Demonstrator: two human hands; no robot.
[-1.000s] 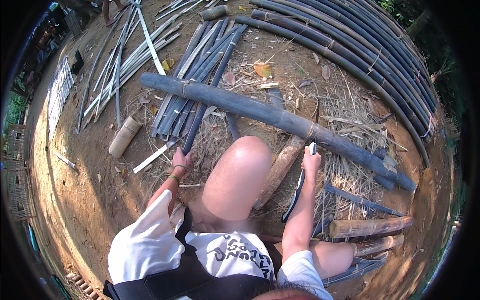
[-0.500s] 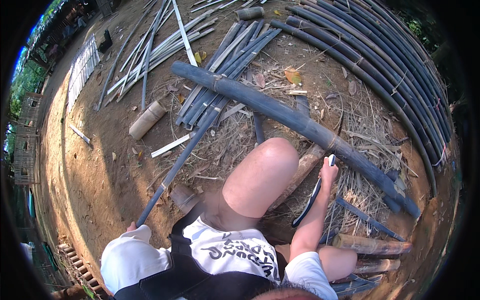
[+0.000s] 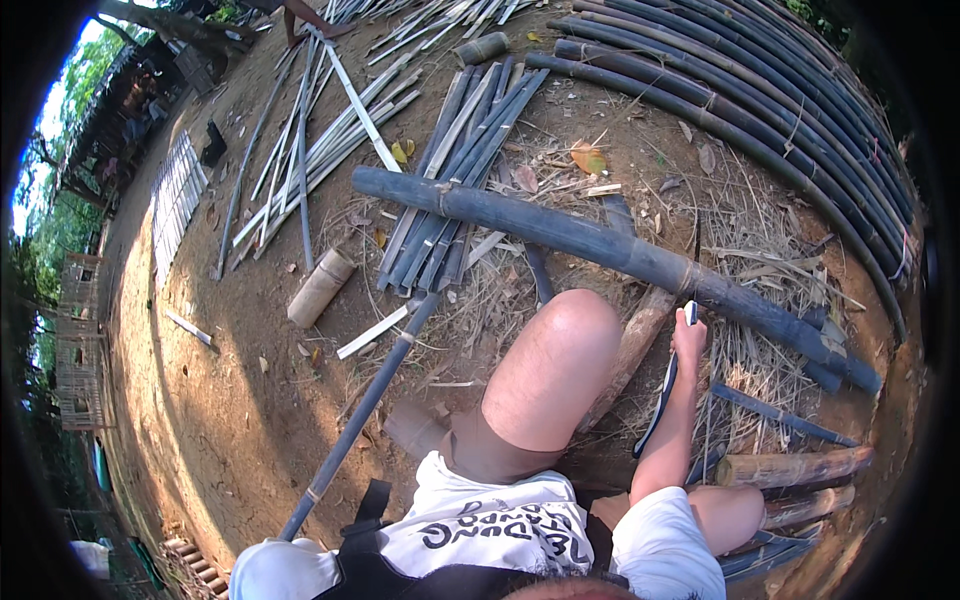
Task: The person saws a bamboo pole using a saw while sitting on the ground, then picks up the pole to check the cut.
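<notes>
My right hand (image 3: 688, 338) is closed round a hand saw with a long, curved black-and-white handle (image 3: 656, 415). Its teeth cannot be made out. Beyond the fist, a thin dark blade (image 3: 697, 238) shows at the far side of a thick dark bamboo pole (image 3: 560, 237). That pole lies slantwise across, resting on a brown log (image 3: 635, 350) and over a pile of split bamboo. A thinner bamboo pole (image 3: 362, 408) runs back to my left sleeve (image 3: 285, 572), which hides my left hand. My bent knee (image 3: 575, 335) is close to the thick pole.
Long bamboo poles (image 3: 760, 130) lie stacked at the far right. Split strips (image 3: 450, 170) and pale slats (image 3: 330, 160) spread across the far ground. A short bamboo piece (image 3: 320, 288) lies left of the middle. Cut bamboo lengths (image 3: 795, 466) are beside my right leg. Another person's foot (image 3: 335, 28) appears at the top.
The view has shifted, so most things sit farther right. The fingers of my left hand, seen earlier on the thinner pole, are now hidden. My right hand keeps its hold on the saw.
</notes>
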